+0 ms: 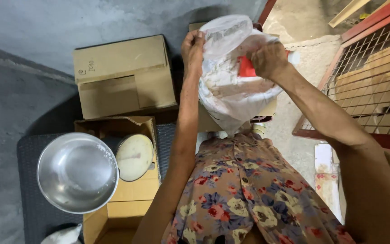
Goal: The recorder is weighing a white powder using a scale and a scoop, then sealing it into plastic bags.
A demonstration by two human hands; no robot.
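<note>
A white plastic bag (231, 86) is held up in front of the chest, its long axis running vertical, mouth upward and bottom hanging down. Its rim is gripped by the left hand (193, 49) and the right hand (267, 58), both clenched on it.

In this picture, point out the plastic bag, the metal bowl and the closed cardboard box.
plastic bag (231, 86), head view, on its bulging white middle.
metal bowl (76, 171), head view, on its inside bottom.
closed cardboard box (120, 58), head view, on its top flap.
</note>
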